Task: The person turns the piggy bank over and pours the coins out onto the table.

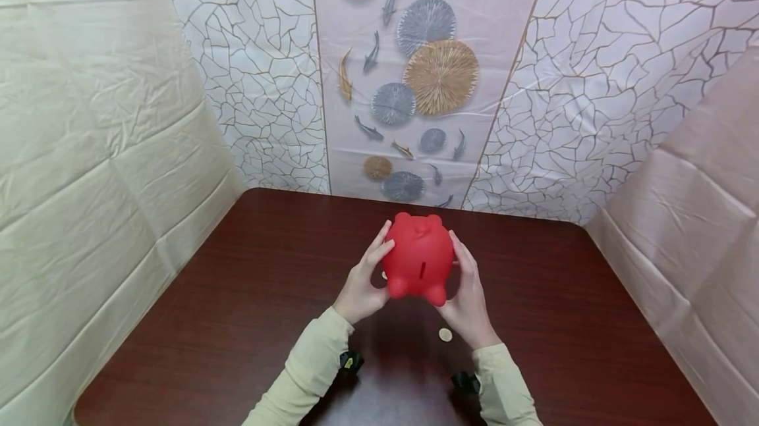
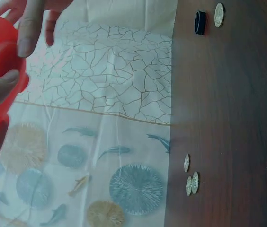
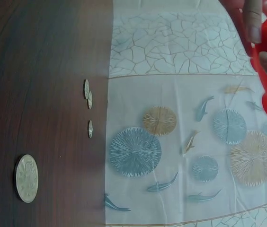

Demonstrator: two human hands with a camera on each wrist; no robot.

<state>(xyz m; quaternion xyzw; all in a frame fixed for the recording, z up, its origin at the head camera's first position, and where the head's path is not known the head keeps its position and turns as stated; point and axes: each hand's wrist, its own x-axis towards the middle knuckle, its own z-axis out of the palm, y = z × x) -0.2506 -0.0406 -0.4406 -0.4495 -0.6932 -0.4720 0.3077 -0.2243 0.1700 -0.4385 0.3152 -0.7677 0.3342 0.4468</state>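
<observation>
Both hands are holding a red piggy bank point(image 1: 420, 257) up over the middle of the dark wooden table point(image 1: 237, 320). The left hand point(image 1: 363, 283) is gripping its left side with curled fingers, and the right hand point(image 1: 468, 297) is gripping its right side. A coin point(image 1: 445, 334) is lying near, just left of the right wrist. More coins point(image 3: 88, 106) are lying farther off, towards the patterned backdrop point(image 1: 427, 70).

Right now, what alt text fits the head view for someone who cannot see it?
Two hands, left hand and right hand, hold a red piggy bank above a dark wooden table. One coin lies near the right wrist.
</observation>
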